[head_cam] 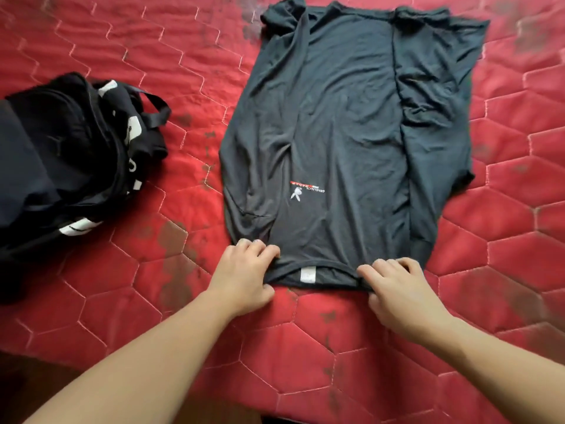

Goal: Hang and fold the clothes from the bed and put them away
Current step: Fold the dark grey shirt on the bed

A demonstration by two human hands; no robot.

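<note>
Red quilted bedspread (128, 301) with a hexagon stitch pattern and some dark worn patches fills pretty much the whole view. Laid out flat on it is a dark grey t-shirt (336, 133), collar end nearest the person, with a little white tag (306, 275) showing inside the neckline and a small white and red logo (305, 191) printed upside down from this angle. Its right side is folded inward over the body, so there's a long crease running down it. Left hand (244, 276) pinches the shoulder edge beside the collar, fingers curled over the fabric, and right hand (400, 289) grips the other shoulder the same way. Off to the left, apart from the shirt, sits a pile of black clothes (67, 160) with white markings.
</note>
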